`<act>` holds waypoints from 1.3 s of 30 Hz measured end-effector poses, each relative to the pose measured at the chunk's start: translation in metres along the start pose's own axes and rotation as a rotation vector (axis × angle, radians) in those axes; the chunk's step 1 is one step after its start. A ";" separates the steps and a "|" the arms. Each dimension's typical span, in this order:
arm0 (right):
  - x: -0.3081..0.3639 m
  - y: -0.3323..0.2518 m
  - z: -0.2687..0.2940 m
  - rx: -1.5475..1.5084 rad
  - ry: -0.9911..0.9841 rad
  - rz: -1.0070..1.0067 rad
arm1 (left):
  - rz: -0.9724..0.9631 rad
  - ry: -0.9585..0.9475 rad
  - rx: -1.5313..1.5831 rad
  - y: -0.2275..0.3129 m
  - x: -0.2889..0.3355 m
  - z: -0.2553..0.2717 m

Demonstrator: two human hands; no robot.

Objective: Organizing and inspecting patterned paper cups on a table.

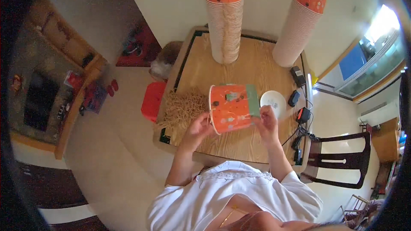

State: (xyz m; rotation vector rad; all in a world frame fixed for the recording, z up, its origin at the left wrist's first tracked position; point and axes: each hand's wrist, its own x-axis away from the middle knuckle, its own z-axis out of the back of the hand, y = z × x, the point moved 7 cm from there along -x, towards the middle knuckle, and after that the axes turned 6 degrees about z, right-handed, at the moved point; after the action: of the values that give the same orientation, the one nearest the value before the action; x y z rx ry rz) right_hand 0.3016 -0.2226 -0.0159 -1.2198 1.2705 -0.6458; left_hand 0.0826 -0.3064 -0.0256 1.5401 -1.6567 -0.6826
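Between my two hands an orange paper bucket [233, 108] with a green base band lies on its side above the table, its rim facing left. My left hand [198, 131] grips it at the rim, where a thin pale cord seems to show by the fingers. My right hand [268, 124] holds the green base end from the right. Beside my left hand is a loose heap of tan twine pieces [184, 106]. A small white dish [274, 102] sits just beyond my right hand; its contents are too small to tell.
Two tall stacks of nested paper buckets, one at the far middle [224, 25] and one at the far right [299, 30], stand on the wooden table [252, 147]. Black adapters and cables [303, 114] line its right edge. A dark chair [342, 160] is at the right, a red stool [153, 101] at the left.
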 end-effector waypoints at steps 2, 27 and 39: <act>-0.003 -0.009 0.002 -0.032 0.036 0.007 | -0.095 0.136 -0.593 0.008 0.010 0.000; 0.004 -0.031 0.011 -0.279 -0.382 -0.136 | -0.198 0.479 -1.185 0.068 -0.059 0.041; 0.008 0.037 0.033 -0.771 -0.114 -0.226 | 0.245 -0.037 -0.326 0.003 -0.090 0.004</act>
State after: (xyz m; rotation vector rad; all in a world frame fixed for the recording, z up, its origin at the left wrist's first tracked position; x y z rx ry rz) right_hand 0.3259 -0.2079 -0.0574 -2.0211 1.3371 -0.2242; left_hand 0.0764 -0.2181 -0.0402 1.0815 -1.6322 -0.8052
